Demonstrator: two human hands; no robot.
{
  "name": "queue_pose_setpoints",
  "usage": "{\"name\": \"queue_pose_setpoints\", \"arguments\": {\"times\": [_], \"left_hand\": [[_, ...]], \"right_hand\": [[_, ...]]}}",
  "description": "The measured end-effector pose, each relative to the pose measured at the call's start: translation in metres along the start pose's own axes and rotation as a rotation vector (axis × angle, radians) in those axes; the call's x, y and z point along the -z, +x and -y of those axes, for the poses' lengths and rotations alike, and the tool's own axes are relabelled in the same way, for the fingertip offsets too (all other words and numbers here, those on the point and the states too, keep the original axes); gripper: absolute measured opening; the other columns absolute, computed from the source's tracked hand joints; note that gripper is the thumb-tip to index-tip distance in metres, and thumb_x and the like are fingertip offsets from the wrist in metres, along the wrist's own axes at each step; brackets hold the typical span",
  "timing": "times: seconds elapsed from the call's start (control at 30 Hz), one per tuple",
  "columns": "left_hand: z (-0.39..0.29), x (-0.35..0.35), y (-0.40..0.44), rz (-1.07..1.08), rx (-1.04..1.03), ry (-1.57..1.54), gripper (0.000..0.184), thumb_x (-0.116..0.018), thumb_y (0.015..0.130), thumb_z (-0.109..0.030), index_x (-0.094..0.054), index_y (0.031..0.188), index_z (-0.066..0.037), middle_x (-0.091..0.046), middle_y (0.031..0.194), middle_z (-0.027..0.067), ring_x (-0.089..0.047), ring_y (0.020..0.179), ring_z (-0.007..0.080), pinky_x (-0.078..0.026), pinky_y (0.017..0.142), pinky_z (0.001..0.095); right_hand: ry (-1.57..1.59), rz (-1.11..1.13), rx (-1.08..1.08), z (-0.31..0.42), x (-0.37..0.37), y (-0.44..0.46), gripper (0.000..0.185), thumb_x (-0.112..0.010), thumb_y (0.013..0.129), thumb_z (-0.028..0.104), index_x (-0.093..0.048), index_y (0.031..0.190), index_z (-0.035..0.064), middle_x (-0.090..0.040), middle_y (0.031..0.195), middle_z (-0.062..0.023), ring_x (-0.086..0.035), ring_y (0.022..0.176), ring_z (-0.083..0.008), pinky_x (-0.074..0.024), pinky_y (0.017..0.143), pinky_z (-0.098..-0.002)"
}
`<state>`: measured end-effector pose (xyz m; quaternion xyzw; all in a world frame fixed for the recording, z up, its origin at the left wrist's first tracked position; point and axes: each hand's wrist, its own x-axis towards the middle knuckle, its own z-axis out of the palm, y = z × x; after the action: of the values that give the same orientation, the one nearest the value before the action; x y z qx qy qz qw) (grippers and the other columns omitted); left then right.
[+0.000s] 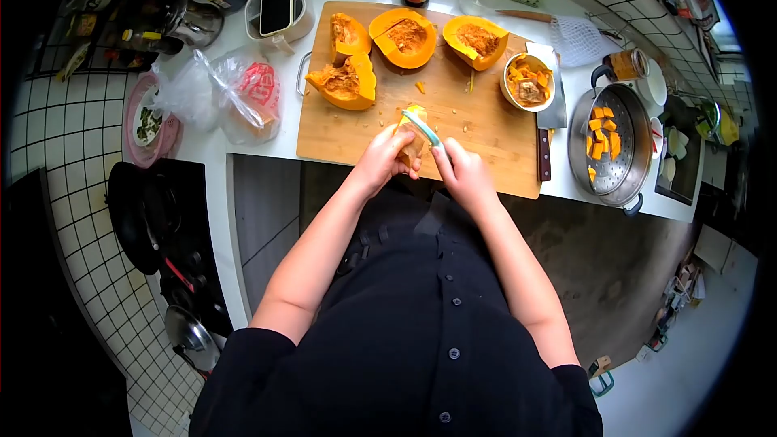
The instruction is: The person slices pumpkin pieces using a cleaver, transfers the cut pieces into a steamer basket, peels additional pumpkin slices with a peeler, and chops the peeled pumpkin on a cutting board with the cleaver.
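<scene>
You hold a small pumpkin piece (pixel 413 144) snug in the curled fingers of your left hand (pixel 382 162) and the blue-green peeler (pixel 421 125) in your closed right hand (pixel 465 174), both near the front edge of the cutting board (pixel 486 137), with flat wood and a few seeds stretching right toward the knife (pixel 544 154). The board is smooth wood, and at its far side sit big curved pumpkin chunks (pixel 403 39) with stringy, wet-looking middles. Your piece is longer than it is wide, its long way pointing away from you, and the peeler slants across its far end.
</scene>
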<state>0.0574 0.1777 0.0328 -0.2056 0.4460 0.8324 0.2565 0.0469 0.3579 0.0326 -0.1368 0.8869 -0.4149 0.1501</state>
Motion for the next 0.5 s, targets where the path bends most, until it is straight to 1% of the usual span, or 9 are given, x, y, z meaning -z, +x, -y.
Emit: {"name": "queue_pose_setpoints", "arguments": {"times": [0.13,0.23,0.33,0.37,0.4,0.47,0.5], "left_hand": [[-0.003,-0.002,-0.003,0.009,0.038,0.085,0.024,-0.043,0.095,-0.02,-0.047,0.108,-0.001,-0.057,0.075,0.011,-0.057,0.056,0.0155,-0.048,0.046,0.0268],[-0.002,0.001,-0.004,0.031,0.033,0.15,0.024,-0.044,0.094,-0.02,-0.047,0.109,-0.002,-0.056,0.072,0.0108,-0.055,0.051,0.0152,-0.046,0.042,0.0254],[0.002,0.0,-0.014,0.099,0.073,0.041,0.027,-0.044,0.094,-0.024,-0.046,0.11,-0.002,-0.057,0.071,0.0109,-0.052,0.049,0.0154,-0.041,0.039,0.0247],[-0.01,-0.018,-0.027,0.097,0.088,-0.03,0.029,-0.045,0.093,-0.025,-0.047,0.11,-0.002,-0.057,0.071,0.01,-0.052,0.049,0.0148,-0.041,0.039,0.0238],[-0.018,-0.032,-0.034,0.102,0.014,-0.016,0.029,-0.045,0.094,-0.026,-0.048,0.11,-0.002,-0.056,0.07,0.0088,-0.052,0.049,0.0145,-0.041,0.039,0.0235],[-0.024,-0.033,-0.031,0.065,-0.015,0.0,0.029,-0.045,0.094,-0.027,-0.048,0.109,-0.003,-0.055,0.069,0.0082,-0.051,0.049,0.0139,-0.04,0.039,0.0227],[-0.021,-0.025,-0.027,0.057,0.011,-0.043,0.028,-0.045,0.094,-0.026,-0.049,0.109,-0.003,-0.056,0.07,0.0086,-0.051,0.048,0.0135,-0.039,0.038,0.0228]], "right_hand": [[-0.066,0.06,0.011,0.0,0.002,-0.001,0.026,-0.054,0.093,0.03,-0.049,0.082,0.0071,-0.058,0.063,-0.0188,-0.058,0.06,-0.0409,-0.0453,0.051,-0.0489],[-0.138,0.056,0.053,0.001,0.004,-0.003,0.026,-0.053,0.094,0.027,-0.049,0.082,0.0046,-0.056,0.062,-0.0211,-0.058,0.06,-0.0407,-0.0429,0.05,-0.047],[-0.358,-0.028,-0.114,-0.022,0.0,0.001,0.028,-0.051,0.095,0.03,-0.051,0.082,0.004,-0.058,0.063,-0.0227,-0.058,0.061,-0.0424,-0.0446,0.052,-0.0491],[-0.381,-0.031,-0.199,-0.059,-0.008,0.0,0.032,-0.05,0.095,0.032,-0.055,0.082,0.0027,-0.058,0.063,-0.0239,-0.058,0.061,-0.0438,-0.0456,0.053,-0.0502],[-0.279,-0.04,-0.199,-0.083,-0.009,-0.005,0.034,-0.05,0.095,0.031,-0.057,0.081,0.001,-0.06,0.066,-0.0238,-0.061,0.065,-0.0419,-0.0463,0.056,-0.0478],[-0.076,-0.1,-0.265,-0.085,-0.003,-0.008,0.033,-0.049,0.095,0.031,-0.058,0.081,0.0029,-0.059,0.068,-0.024,-0.06,0.065,-0.0412,-0.0457,0.057,-0.047],[-0.04,-0.1,-0.261,-0.075,0.002,-0.008,0.031,-0.049,0.095,0.03,-0.057,0.081,0.0033,-0.058,0.067,-0.0233,-0.059,0.064,-0.0409,-0.045,0.055,-0.0465]]}}
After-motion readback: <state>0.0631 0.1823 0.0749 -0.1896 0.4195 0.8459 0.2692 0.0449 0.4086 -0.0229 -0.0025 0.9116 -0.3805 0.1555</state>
